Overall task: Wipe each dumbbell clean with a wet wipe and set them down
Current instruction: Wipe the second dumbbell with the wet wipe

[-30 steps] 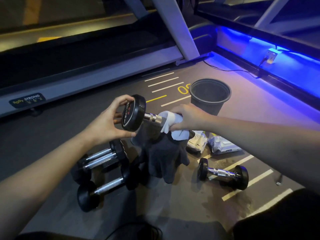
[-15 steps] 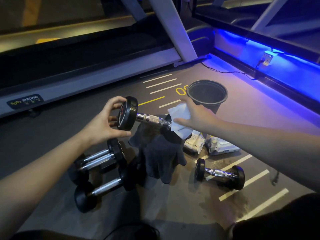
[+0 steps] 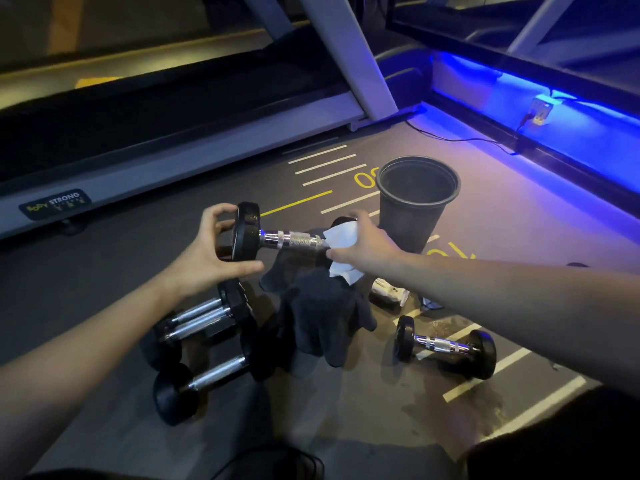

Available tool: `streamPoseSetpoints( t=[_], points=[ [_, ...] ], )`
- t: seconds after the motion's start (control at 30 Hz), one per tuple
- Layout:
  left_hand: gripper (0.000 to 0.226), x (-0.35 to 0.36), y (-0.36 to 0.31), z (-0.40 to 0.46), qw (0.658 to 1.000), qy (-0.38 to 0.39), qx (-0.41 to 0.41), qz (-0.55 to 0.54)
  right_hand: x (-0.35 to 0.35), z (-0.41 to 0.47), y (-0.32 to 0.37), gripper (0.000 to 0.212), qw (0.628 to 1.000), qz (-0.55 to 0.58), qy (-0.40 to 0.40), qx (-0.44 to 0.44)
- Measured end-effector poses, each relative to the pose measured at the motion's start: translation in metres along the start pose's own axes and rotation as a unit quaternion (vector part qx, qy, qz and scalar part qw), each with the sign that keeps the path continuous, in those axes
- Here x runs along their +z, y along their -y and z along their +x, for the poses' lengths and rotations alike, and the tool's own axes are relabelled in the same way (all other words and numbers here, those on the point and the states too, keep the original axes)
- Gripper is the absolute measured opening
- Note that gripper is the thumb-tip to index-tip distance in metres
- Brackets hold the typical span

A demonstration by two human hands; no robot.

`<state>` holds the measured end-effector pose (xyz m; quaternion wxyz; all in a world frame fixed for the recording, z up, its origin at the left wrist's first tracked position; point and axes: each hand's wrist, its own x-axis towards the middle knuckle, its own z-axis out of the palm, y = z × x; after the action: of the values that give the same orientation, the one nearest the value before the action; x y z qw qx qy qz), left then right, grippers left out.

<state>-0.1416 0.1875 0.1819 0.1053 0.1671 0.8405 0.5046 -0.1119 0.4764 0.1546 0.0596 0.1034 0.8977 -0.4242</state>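
We hold dumbbell point(image 3: 277, 237) in air above cloth point(image 3: 322, 317). Left hand point(image 3: 211, 251) fingertips cup near head; right hand point(image 3: 367, 244) clamps wipe point(image 3: 341, 252) round far end. Loose left grip: we risk drop onto floor dumbbells point(image 3: 204, 317), or wipe slipping off.

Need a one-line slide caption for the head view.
Left hand grips dumbbell head; right hand wipes its far end with white wet wipe.
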Motion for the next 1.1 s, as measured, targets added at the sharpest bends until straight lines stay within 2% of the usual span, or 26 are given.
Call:
streamPoseSetpoints(
  t=[0.13,0.33,0.47,0.7,1.1],
  points=[
    [0.101,0.000,0.007,0.000,1.000,-0.003,-0.013,0.023,0.007,-0.003,0.003,0.080,0.999,0.006,-0.007,-0.036],
    [0.080,0.000,0.013,-0.003,0.998,-0.004,0.006,0.060,0.013,-0.009,0.005,0.068,0.997,0.018,-0.022,-0.072],
    [0.077,0.003,0.003,0.000,0.997,-0.023,0.001,0.079,0.012,-0.012,0.001,0.061,0.995,0.023,-0.028,-0.088],
    [0.080,0.031,-0.024,0.012,0.996,-0.043,0.042,0.066,-0.035,-0.023,-0.004,0.057,0.986,-0.008,-0.105,-0.130],
    [0.082,0.140,-0.065,0.038,0.990,0.075,0.098,0.065,-0.104,-0.074,-0.095,0.058,0.981,0.005,-0.164,-0.104]
  ],
)
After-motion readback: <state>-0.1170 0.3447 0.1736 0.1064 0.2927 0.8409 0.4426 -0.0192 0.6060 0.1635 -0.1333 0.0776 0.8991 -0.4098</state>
